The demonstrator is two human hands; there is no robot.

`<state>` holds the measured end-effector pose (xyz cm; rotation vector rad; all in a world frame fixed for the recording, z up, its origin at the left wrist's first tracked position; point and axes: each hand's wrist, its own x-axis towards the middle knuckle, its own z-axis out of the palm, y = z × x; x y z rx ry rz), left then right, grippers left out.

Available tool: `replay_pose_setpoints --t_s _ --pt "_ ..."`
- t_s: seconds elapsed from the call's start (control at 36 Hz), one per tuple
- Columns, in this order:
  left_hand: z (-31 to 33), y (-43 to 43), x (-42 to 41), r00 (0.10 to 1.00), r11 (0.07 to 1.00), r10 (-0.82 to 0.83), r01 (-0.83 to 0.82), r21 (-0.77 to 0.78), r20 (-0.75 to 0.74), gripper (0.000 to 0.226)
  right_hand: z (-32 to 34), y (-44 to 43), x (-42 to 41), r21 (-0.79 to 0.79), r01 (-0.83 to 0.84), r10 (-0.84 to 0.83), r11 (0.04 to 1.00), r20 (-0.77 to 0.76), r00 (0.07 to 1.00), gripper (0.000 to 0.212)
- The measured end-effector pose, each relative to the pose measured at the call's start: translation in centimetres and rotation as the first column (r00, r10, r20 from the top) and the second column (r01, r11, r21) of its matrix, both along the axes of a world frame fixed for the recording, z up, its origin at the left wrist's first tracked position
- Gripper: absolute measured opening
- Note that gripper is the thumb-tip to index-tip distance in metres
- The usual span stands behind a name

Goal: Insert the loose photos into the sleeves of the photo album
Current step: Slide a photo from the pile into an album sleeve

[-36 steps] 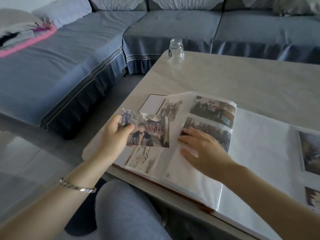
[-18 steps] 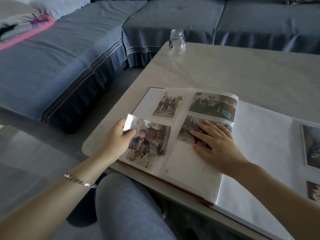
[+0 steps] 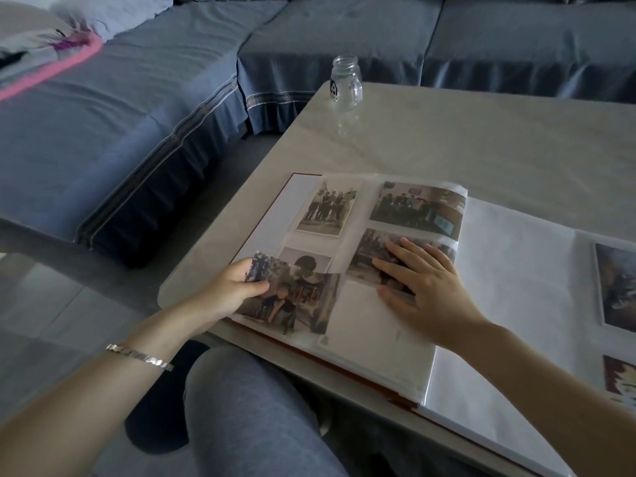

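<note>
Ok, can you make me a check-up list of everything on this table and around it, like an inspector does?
Surface: pale marble-look table top, with the album at its near edge.
Job's things: open white-paged photo album lies flat, several sleeves filled; loose colour photo lies over the lower left of the left page. Whether it is inside a sleeve cannot be told.
Clutter: small clear glass jar, upright near the table's far left corner.
Grippers: left hand grips the photo's left edge; right hand presses flat on the left page.
Cables: nothing seen.
Surroundings: blue-grey fabric sofa behind and left of the table; pink-edged blanket on it.
</note>
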<state>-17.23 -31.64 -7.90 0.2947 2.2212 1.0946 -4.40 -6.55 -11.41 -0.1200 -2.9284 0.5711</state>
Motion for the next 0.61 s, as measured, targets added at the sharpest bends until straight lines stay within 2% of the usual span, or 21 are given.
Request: replay_pose_setpoints --t_s 0.17,0.39,0.47,0.58,0.61 --pt "0.5 -0.3 -0.1 0.999 1.000 -0.003 0.003 -0.018 0.035 0.022 -0.2 0.1 0.0 0.002 0.007 -0.007 1.000 -0.026 1.000 0.062" --pt "1.3 2.6 2.5 0.990 0.995 -0.098 0.097 0.017 0.105 0.018 -0.2 0.3 0.3 -0.029 -0.023 0.021 0.999 -0.057 0.998 0.061" --pt "2.1 4.1 4.0 0.990 0.992 -0.123 0.122 0.020 0.068 0.029 -0.2 0.3 0.4 -0.050 -0.036 0.033 0.998 -0.066 0.997 0.061" --pt "2.8 5.0 4.9 0.992 0.991 -0.123 0.124 -0.053 0.012 0.013 -0.3 0.4 0.5 -0.070 -0.032 0.027 0.997 -0.080 0.996 0.061" --pt "2.6 5.0 4.8 0.992 0.991 -0.122 0.122 -0.062 0.003 0.017 -0.3 0.4 0.5 -0.078 -0.035 0.028 0.996 -0.085 0.996 0.060"
